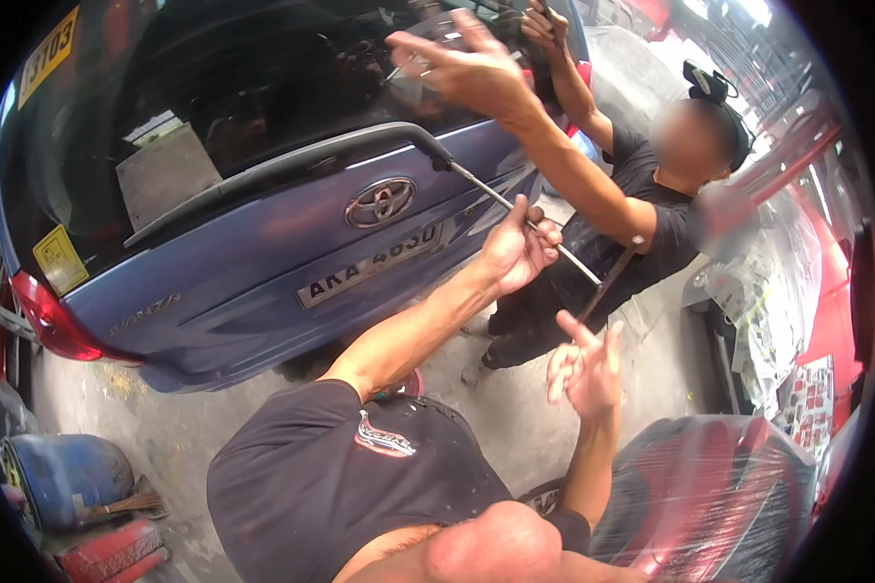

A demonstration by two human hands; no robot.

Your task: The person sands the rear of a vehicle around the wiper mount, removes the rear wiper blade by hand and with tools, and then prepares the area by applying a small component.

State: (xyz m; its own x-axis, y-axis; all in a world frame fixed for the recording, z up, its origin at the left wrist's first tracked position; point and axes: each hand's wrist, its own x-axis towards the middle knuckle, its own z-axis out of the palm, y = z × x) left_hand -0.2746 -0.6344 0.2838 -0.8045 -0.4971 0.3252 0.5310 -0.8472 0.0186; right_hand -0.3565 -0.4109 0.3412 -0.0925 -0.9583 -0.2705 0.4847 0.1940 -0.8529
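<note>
Left hand around slim metal bar

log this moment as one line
left hand: gripping steel bar | right hand: open, near bar's handle | bar tip: at base of rear wiper arm | co-worker: arms raised

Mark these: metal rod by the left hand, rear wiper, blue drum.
Metal rod (pixel 481 185): head view, upper shaft.
Rear wiper (pixel 301 160): head view, middle of arm.
Blue drum (pixel 80 476): head view, side wall.
</note>
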